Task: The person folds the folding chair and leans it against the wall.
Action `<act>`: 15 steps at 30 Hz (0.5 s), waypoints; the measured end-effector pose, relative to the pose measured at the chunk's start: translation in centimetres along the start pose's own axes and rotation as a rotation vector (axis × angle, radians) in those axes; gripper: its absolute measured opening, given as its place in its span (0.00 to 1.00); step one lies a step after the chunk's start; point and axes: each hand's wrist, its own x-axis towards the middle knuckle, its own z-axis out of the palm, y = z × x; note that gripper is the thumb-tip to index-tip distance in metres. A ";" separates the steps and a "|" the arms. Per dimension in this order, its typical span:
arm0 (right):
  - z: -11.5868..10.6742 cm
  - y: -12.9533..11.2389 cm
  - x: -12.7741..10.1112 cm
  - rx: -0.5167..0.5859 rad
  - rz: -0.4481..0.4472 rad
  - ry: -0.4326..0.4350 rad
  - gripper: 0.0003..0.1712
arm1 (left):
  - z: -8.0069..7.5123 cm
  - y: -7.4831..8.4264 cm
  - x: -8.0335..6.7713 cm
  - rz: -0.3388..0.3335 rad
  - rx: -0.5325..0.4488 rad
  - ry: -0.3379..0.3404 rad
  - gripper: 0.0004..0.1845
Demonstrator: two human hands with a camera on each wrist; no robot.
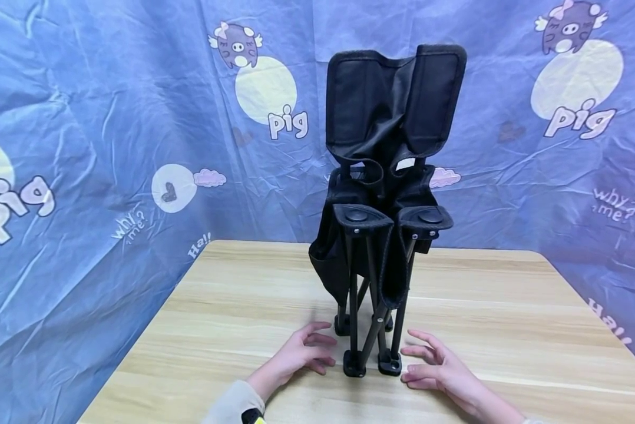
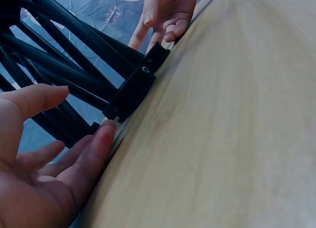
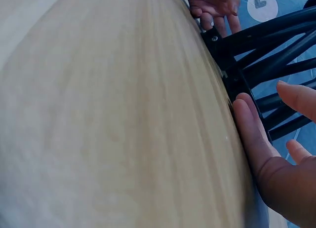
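- Your folded black fabric camping chair with thin black metal legs [image 1: 389, 194] stands upright near the middle of the pale wooden table [image 1: 508, 318], its backrest flaps drawn together at the top.
- Your left hand [image 1: 303, 352] lies on the table just left of the chair's front feet, fingers relaxed and spread wide, gripping nothing.
- Your right hand [image 1: 438, 366] lies just right of those feet, fingers likewise loose and apart, holding nothing.
- Only the head view shows you the whole chair, the two round-buttoned armrest ends and the side pocket hanging at the left; what that pocket holds, you cannot tell.
- The left wrist view shows what the head view does not: your left hand's fingertip [image 2: 106, 132] touches a black plastic foot block [image 2: 131, 92] at the table edge of the frame, with the crossed leg tubes above.
- The right wrist view shows the side of your right hand [image 3: 261, 154] lying close along the leg tubes and foot block [image 3: 236, 80]; contact is unclear.
- Behind the table hangs a crumpled blue cloth printed with cartoon pigs [image 1: 111, 118].
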 end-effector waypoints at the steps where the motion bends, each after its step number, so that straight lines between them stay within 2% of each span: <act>1: 0.1 0.1 0.0 -0.006 0.005 0.004 0.40 | 0.1 0.0 0.0 -0.005 0.002 -0.013 0.36; 10: 0.8 0.3 0.4 -0.055 0.015 -0.015 0.38 | 1.2 0.2 0.2 -0.068 -0.039 -0.138 0.36; 15: 1.2 0.4 0.8 -0.041 0.044 0.009 0.41 | 2.1 -0.1 0.3 -0.078 -0.074 -0.176 0.36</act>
